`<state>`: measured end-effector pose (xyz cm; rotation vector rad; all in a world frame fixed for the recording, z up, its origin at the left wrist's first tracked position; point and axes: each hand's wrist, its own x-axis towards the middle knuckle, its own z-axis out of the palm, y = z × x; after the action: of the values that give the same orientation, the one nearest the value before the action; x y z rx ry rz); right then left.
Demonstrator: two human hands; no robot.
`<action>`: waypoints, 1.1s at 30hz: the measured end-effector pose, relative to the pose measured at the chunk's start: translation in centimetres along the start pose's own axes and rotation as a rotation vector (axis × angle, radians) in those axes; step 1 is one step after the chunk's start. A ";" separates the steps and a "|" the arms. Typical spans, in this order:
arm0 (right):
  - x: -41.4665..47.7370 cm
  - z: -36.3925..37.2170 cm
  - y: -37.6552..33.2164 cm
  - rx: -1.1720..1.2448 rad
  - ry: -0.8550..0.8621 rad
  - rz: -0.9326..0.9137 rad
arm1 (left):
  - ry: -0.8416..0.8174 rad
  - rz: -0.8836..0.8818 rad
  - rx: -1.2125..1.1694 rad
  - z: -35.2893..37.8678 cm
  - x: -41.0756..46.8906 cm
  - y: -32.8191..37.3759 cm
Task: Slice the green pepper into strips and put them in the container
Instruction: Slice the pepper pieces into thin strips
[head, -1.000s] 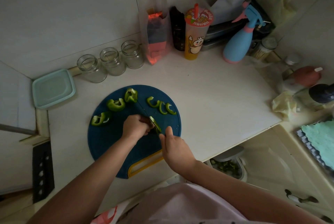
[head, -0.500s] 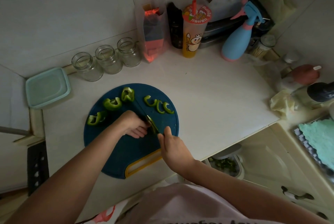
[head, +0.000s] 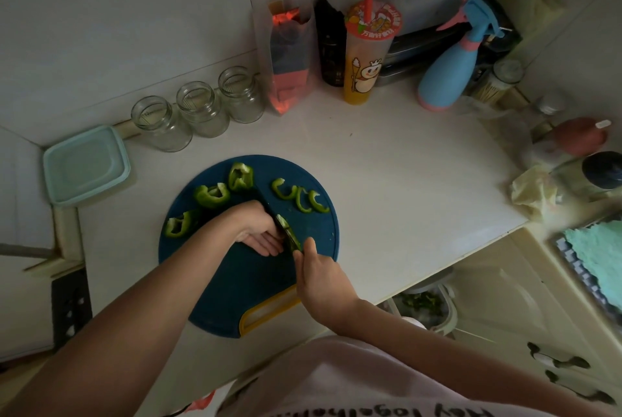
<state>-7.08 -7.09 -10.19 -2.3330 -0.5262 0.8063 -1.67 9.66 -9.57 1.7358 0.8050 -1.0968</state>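
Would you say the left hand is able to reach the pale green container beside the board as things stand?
Probably yes: the left hand is busy at the knife, but only low pepper rings and bare counter lie between it and the container.

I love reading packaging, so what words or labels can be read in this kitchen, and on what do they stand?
"Hey togeth...": upside down on the person's shirt, the rest unclear.
Chinese characters: on the drink cup's lid, too blurred to read.
Label on the dark bottle: too dark to read.
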 end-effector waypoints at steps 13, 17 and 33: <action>1.8 0.1 -2.0 -0.069 0.004 0.128 | 0.082 0.029 -0.056 0.5 -0.6 -0.5; -0.4 0.6 -0.6 -0.125 0.007 0.124 | 0.096 0.025 -0.091 0.7 -1.0 -0.6; 1.7 -1.0 -0.3 0.018 0.073 0.096 | 0.081 0.097 -0.182 0.9 -0.8 -1.3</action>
<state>-5.24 -6.41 -10.07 -2.3758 -0.3771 0.7629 -3.42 9.31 -9.50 1.6560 0.8350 -0.8661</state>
